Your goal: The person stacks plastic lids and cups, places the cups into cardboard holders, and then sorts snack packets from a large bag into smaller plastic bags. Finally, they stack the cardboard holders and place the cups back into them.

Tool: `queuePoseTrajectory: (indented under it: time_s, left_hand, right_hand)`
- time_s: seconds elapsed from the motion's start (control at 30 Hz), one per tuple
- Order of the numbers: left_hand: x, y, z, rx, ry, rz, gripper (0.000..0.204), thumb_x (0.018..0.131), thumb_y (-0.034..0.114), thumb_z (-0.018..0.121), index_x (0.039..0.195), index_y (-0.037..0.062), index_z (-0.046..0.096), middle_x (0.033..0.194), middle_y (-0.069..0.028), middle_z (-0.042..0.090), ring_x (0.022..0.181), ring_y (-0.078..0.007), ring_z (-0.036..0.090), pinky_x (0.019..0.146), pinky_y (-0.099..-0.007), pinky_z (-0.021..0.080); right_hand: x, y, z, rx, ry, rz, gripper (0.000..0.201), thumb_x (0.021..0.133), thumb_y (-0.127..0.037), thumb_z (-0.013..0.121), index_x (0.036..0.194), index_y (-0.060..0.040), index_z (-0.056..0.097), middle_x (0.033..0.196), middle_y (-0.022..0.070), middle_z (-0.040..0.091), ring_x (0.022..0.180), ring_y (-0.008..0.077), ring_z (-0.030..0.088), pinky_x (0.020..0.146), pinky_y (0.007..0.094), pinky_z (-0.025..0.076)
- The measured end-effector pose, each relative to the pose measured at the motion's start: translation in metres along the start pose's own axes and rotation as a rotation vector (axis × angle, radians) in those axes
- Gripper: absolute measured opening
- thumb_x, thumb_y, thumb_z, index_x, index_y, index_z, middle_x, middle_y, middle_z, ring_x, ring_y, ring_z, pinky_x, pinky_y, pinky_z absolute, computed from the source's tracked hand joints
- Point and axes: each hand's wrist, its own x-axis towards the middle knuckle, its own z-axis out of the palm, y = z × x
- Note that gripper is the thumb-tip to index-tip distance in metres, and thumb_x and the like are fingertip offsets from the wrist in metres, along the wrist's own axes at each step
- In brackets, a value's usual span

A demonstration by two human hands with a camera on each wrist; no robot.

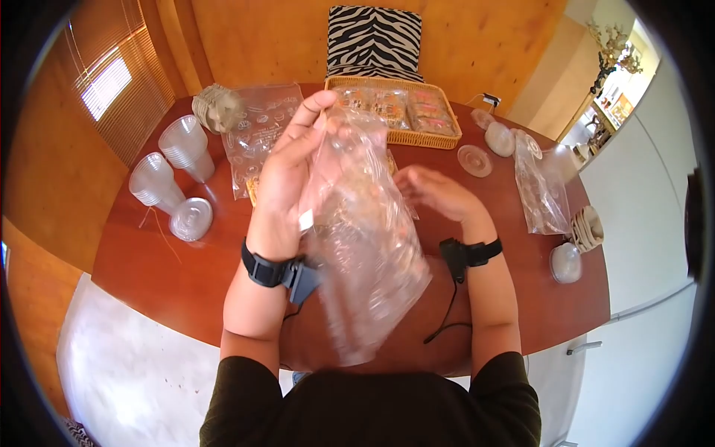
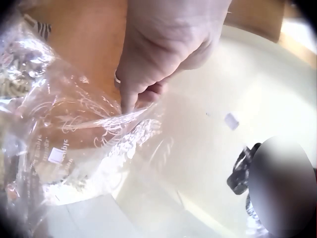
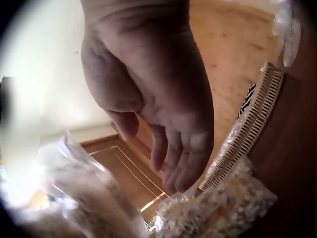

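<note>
A clear printed plastic bag (image 1: 369, 231) hangs from the left hand (image 1: 279, 179), whose thumb and fingers pinch its upper edge. The left wrist view shows the same hand (image 2: 166, 49) gripping the bag (image 2: 89, 129) at its edge. To the right of the bag is the right hand (image 1: 439, 192), blurred, holding nothing. In the right wrist view the right hand (image 3: 153, 89) has its fingers loosely extended, near a clear packet of small pieces (image 3: 223, 203); the bag (image 3: 89, 188) is at lower left.
A wicker tray (image 1: 424, 140) of wrapped packets stands at the table's back. Stacked clear cups (image 1: 156, 182), lids (image 1: 191, 219) and a flat printed bag (image 1: 261, 112) lie left. At right are more lids (image 1: 474, 160), another plastic bag (image 1: 540, 190) and stacked beige cups (image 1: 588, 229).
</note>
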Motion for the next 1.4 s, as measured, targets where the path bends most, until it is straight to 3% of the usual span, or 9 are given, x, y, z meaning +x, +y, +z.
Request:
queuePoseTrajectory:
  time_s: [0.17, 0.33, 0.5, 0.6, 0.73, 0.77, 0.97, 1.13, 1.4]
  left_hand:
    - [-0.007, -0.008, 0.022, -0.360, 0.005, 0.014, 0.024, 0.093, -0.001, 0.045, 0.116, 0.0029, 0.050, 0.092, -0.0071, 0.050, 0.093, -0.0238, 0.055, 0.110, -0.0566, 0.029]
    - [0.001, 0.006, 0.002, -0.271, 0.132, 0.112, 0.029, 0.093, 0.003, 0.049, 0.121, 0.0067, 0.045, 0.092, -0.0090, 0.054, 0.091, -0.0208, 0.057, 0.104, -0.0556, 0.038]
    - [0.001, 0.054, -0.043, -0.063, 0.195, 0.206, 0.031, 0.092, 0.001, 0.050, 0.122, 0.0049, 0.043, 0.093, -0.0054, 0.055, 0.091, -0.0186, 0.057, 0.105, -0.0553, 0.037]
    - [-0.007, 0.079, -0.103, 0.164, 0.275, 0.064, 0.031, 0.091, 0.002, 0.052, 0.121, 0.0041, 0.044, 0.092, -0.0035, 0.054, 0.090, -0.0176, 0.057, 0.106, -0.0525, 0.038]
    - [-0.023, 0.090, -0.147, 0.477, 0.474, -0.115, 0.029, 0.091, 0.001, 0.052, 0.120, 0.0027, 0.048, 0.095, -0.0020, 0.055, 0.083, -0.0136, 0.056, 0.096, -0.0368, 0.049]
    - [-0.026, 0.090, -0.150, 0.523, 0.534, -0.137, 0.029, 0.091, 0.001, 0.051, 0.120, 0.0032, 0.048, 0.095, -0.0018, 0.055, 0.083, -0.0131, 0.055, 0.092, -0.0347, 0.050]
    - [-0.048, 0.103, -0.177, 0.766, 0.734, -0.207, 0.028, 0.092, 0.005, 0.051, 0.120, 0.0068, 0.051, 0.096, -0.0016, 0.056, 0.080, -0.0117, 0.054, 0.078, -0.0284, 0.053]
    - [-0.046, 0.108, -0.166, 0.973, 0.795, -0.118, 0.028, 0.092, 0.014, 0.056, 0.119, 0.0065, 0.053, 0.098, -0.0014, 0.057, 0.078, -0.0107, 0.052, 0.070, -0.0247, 0.048]
    - [-0.036, 0.104, -0.154, 1.323, 0.718, -0.067, 0.031, 0.092, 0.019, 0.058, 0.119, 0.0050, 0.054, 0.102, -0.0055, 0.059, 0.088, -0.0139, 0.055, 0.075, -0.0266, 0.045]
  right_hand:
    - [0.015, 0.022, 0.040, 0.358, -0.172, 0.067, 0.055, 0.097, -0.051, 0.037, 0.126, -0.0069, 0.050, 0.119, 0.0104, 0.058, 0.110, 0.0205, 0.055, 0.095, 0.0379, 0.044]
    - [0.018, 0.023, 0.061, 0.617, -0.336, 0.134, 0.057, 0.096, -0.052, 0.039, 0.133, -0.0097, 0.045, 0.127, 0.0095, 0.053, 0.112, 0.0217, 0.054, 0.096, 0.0400, 0.042]
    - [0.018, 0.024, 0.046, 0.780, -0.173, 0.100, 0.049, 0.094, -0.035, 0.054, 0.130, -0.0028, 0.046, 0.125, 0.0112, 0.055, 0.115, 0.0225, 0.054, 0.098, 0.0401, 0.044]
    - [0.026, 0.026, 0.029, 0.667, 0.098, 0.084, 0.045, 0.095, -0.032, 0.053, 0.125, 0.0013, 0.049, 0.120, 0.0118, 0.059, 0.109, 0.0213, 0.058, 0.093, 0.0357, 0.049]
    - [0.044, 0.014, 0.018, 0.371, 0.347, 0.008, 0.041, 0.094, -0.035, 0.055, 0.113, 0.0012, 0.056, 0.100, 0.0078, 0.063, 0.084, 0.0141, 0.060, 0.075, 0.0291, 0.051]
    - [0.046, 0.004, 0.025, 0.277, 0.461, -0.032, 0.036, 0.094, -0.036, 0.056, 0.100, 0.0000, 0.060, 0.084, 0.0040, 0.061, 0.071, 0.0106, 0.055, 0.065, 0.0275, 0.047]
    - [0.085, -0.004, 0.011, -0.489, 0.541, -0.169, 0.038, 0.094, -0.035, 0.052, 0.085, 0.0007, 0.060, 0.062, 0.0095, 0.056, 0.059, 0.0187, 0.055, 0.059, 0.0344, 0.043]
    - [0.092, -0.053, 0.043, -0.842, 0.551, -0.320, 0.034, 0.095, -0.028, 0.048, 0.082, 0.0013, 0.058, 0.064, 0.0162, 0.059, 0.061, 0.0298, 0.059, 0.059, 0.0396, 0.045]
    - [0.108, -0.095, 0.062, -1.516, 0.446, -0.669, 0.025, 0.093, -0.024, 0.051, 0.080, -0.0035, 0.057, 0.061, 0.0172, 0.058, 0.057, 0.0336, 0.060, 0.051, 0.0423, 0.045]
